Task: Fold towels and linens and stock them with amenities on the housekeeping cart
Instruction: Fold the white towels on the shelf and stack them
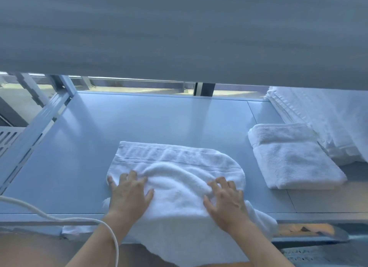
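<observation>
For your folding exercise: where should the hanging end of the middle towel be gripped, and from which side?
Grip the towel by its hanging near edge, one corner per hand, from the person's side. That end drapes free over the shelf front.

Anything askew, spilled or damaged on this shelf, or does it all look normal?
Nothing damaged or spilled. The towel under both hands, left and right, is rumpled and hangs over the shelf front edge, mid-fold. The folded towel beside it lies neat.
</observation>
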The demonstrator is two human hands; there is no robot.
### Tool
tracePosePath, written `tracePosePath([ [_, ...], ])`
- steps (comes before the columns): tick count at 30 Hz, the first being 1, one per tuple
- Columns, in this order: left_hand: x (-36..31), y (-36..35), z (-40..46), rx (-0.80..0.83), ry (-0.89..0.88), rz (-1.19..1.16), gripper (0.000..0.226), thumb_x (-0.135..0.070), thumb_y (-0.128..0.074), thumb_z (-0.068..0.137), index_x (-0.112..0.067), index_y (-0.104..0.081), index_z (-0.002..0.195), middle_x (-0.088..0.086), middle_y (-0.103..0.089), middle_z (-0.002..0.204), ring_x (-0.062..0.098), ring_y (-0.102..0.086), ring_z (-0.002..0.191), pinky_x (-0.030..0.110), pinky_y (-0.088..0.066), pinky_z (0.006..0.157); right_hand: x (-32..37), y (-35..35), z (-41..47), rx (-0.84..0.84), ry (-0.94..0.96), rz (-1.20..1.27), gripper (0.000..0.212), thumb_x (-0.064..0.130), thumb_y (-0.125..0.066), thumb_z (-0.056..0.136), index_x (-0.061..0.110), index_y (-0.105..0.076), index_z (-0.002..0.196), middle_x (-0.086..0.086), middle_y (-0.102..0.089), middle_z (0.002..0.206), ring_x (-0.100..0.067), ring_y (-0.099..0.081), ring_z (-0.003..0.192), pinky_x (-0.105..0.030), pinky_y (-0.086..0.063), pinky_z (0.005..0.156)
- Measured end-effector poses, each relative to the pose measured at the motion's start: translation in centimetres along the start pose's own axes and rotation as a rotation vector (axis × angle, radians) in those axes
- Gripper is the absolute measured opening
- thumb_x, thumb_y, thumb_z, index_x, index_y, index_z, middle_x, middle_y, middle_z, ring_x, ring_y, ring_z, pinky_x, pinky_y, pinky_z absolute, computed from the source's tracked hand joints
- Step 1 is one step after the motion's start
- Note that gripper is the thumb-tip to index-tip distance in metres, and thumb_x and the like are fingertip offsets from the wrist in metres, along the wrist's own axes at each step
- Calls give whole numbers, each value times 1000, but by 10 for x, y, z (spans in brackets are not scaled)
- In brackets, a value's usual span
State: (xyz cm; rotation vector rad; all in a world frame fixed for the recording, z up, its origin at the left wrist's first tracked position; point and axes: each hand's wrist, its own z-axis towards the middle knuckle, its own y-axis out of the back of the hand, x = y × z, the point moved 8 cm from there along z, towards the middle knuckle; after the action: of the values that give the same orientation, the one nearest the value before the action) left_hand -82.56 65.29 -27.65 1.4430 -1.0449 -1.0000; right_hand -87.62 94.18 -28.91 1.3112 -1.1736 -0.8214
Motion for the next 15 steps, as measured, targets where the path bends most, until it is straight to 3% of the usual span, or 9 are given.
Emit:
tracePosePath([
  [3, -21, -9, -15, 2, -165, -224, 34, -46, -58, 97, -23, -70, 119, 5, -51, 150, 26, -43, 142, 39, -27, 120, -18, -3, -14, 15, -121, 2, 38, 63, -33, 93, 38, -56, 112, 13, -44, 118, -17, -49, 113, -41, -38, 87],
  [5, -25, -10, -30, -36, -162, -352, 22, -38, -63, 94, -18, -71, 99, 3, -59, 138, 28, -56, 125, 39, -46, 103, -34, -5, -14, 14, -195, 23, 43, 65, -33, 95, 38, -54, 122, 11, -43, 133, -20, -46, 126, -44, -39, 95],
  [7, -20, -10, -45, -88, -116, -295, 27, -45, -57, 89, -23, -68, 98, -3, -60, 119, 29, -60, 103, 42, -54, 76, -41, -13, -11, 45, -181, 3, 59, 64, -35, 99, 36, -36, 151, 8, -22, 164, -22, -23, 151, -46, -28, 116],
  [9, -15, -11, -54, -77, -72, -231, 46, -54, -48, 84, -26, -68, 114, -3, -57, 118, 30, -58, 102, 43, -52, 70, -40, -21, -10, 57, -96, 48, 67, 61, -32, 103, 38, -11, 163, 12, 5, 172, -17, 8, 158, -46, -6, 127],
  [12, -9, -17, -59, -26, -54, -158, 66, -60, -39, 85, -28, -62, 138, 9, -54, 144, 38, -50, 132, 58, -47, 95, -36, -25, -14, 40, -11, 94, 68, 58, -29, 105, 40, 0, 163, 16, 19, 169, -10, 26, 154, -47, 4, 128],
  [15, -9, -25, -65, 21, -101, -230, 74, -62, -28, 89, -25, -54, 148, 8, -34, 164, 31, -25, 154, 54, -31, 118, -33, -27, -29, 47, 26, 65, 70, 58, -31, 103, 41, 2, 163, 19, 22, 168, -8, 29, 152, -48, 5, 128],
])
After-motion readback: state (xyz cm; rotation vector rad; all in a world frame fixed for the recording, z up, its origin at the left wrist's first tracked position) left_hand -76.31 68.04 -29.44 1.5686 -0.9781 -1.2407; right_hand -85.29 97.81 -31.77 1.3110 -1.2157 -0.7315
